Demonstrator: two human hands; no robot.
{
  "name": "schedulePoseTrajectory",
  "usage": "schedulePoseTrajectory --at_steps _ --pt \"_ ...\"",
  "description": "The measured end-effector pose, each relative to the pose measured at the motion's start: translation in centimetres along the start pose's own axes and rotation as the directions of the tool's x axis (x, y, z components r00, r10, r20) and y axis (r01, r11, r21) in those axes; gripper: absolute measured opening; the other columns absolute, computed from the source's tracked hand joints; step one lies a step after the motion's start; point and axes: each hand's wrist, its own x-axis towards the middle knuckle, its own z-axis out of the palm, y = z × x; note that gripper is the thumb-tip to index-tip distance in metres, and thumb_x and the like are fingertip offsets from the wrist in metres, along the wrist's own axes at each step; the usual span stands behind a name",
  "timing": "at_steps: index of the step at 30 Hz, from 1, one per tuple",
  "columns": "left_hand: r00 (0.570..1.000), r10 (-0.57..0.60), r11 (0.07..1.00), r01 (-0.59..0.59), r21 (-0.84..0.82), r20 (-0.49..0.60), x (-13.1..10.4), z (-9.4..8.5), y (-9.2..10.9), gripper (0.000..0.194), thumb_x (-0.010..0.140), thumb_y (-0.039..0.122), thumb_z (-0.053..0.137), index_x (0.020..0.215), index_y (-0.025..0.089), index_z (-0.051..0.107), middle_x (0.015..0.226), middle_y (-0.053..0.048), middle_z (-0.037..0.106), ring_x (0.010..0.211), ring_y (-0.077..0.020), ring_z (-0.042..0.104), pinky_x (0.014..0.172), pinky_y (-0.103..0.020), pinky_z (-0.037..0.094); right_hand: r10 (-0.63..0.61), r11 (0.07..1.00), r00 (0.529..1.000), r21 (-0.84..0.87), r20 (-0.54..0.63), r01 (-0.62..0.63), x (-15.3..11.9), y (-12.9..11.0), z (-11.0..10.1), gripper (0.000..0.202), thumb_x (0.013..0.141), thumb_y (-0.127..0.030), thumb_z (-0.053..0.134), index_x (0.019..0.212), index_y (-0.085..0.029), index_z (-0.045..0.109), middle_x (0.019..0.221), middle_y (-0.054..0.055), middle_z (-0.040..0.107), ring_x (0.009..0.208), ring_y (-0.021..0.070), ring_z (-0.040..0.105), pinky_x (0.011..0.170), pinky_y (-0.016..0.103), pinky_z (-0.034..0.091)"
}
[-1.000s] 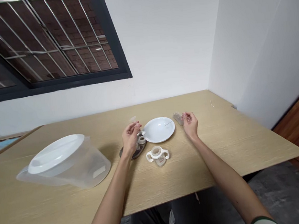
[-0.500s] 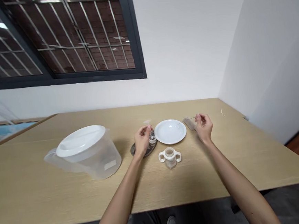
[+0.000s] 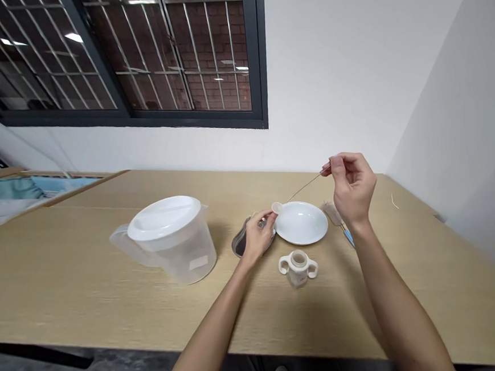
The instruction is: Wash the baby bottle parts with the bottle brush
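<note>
Between the fingertips of my left hand [image 3: 259, 234] is a small round translucent piece [image 3: 277, 208], held at the left rim of a white plate [image 3: 302, 223]. My right hand [image 3: 354, 185] is raised beyond the plate's right side and pinches a thin wire-like stick [image 3: 305, 187], whose far end slants down to near the small round piece. Under my left hand lies a dark oval tray [image 3: 240, 242], partly hidden. A clear cup with two white handles [image 3: 298, 267] stands in front of the plate.
To the left stands a translucent pitcher with a white lid [image 3: 169, 231]. A brush with a blue handle [image 3: 348, 236] lies right of the plate, partly behind my right forearm. A thin pale strip [image 3: 394, 202] lies farther right. Blue cloth [image 3: 12, 195] shows at the far left.
The view has shifted left. My right hand has risen with the stick. My left hand now holds the small round piece up beside the plate, and the stick's tip has come near it.
</note>
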Motion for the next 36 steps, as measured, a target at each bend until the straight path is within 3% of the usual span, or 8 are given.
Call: schedulePoseTrajectory --at_steps 4,18,25,30,36 --pt "0.997 0.073 0.997 -0.073 -0.021 -0.004 0.0 -0.3 0.6 0.024 0.093 0.038 0.058 0.094 0.019 0.072 0.091 -0.005 0.068 0.084 -0.0166 0.055 0.082 -0.030 0.042 0.009 1.000 0.999 0.024 0.050 -0.010 -0.6 -0.2 0.8 0.015 0.096 -0.029 0.057 0.093 -0.015 0.059 0.080 0.002 0.064 0.071 0.0111 0.065 0.069 0.027 0.055" --pt "0.993 0.118 0.990 -0.117 -0.075 0.008 -0.1 -0.4 0.7 0.018 0.094 0.033 0.059 0.095 0.019 0.071 0.091 -0.003 0.068 0.086 -0.0154 0.054 0.081 -0.029 0.040 0.001 0.999 1.000 0.047 0.009 -0.001 -1.0 1.3 1.4 0.017 0.096 -0.031 0.057 0.092 -0.015 0.059 0.080 0.002 0.063 0.069 0.0111 0.064 0.067 0.028 0.055" --pt "0.990 0.138 0.989 -0.137 -0.057 0.012 -0.2 -0.4 0.5 0.016 0.094 0.032 0.060 0.096 0.020 0.071 0.091 -0.001 0.068 0.086 -0.0146 0.054 0.082 -0.029 0.040 -0.002 0.999 0.999 0.043 0.052 -0.001 -1.4 1.4 1.7 0.013 0.096 -0.029 0.056 0.094 -0.016 0.059 0.081 0.002 0.063 0.071 0.0111 0.064 0.068 0.028 0.055" --pt "0.985 0.170 0.985 -0.170 -0.026 0.008 -0.3 -0.5 0.9 0.014 0.094 0.029 0.060 0.094 0.019 0.070 0.090 -0.001 0.068 0.088 -0.0146 0.055 0.082 -0.029 0.041 -0.013 0.999 0.986 0.045 0.167 0.006 -1.9 0.9 1.8 0.010 0.096 -0.027 0.056 0.093 -0.017 0.059 0.083 0.002 0.064 0.075 0.0117 0.064 0.072 0.028 0.055" --pt "0.977 0.211 0.977 -0.211 -0.006 -0.002 -0.6 -0.4 1.3 0.012 0.093 0.027 0.061 0.095 0.019 0.069 0.092 -0.002 0.069 0.089 -0.0146 0.056 0.083 -0.029 0.042 0.162 0.981 0.931 0.048 0.326 -0.187 -2.5 2.1 2.7 0.020 0.096 -0.036 0.056 0.092 -0.017 0.058 0.080 0.002 0.064 0.074 0.0120 0.064 0.072 0.028 0.054"
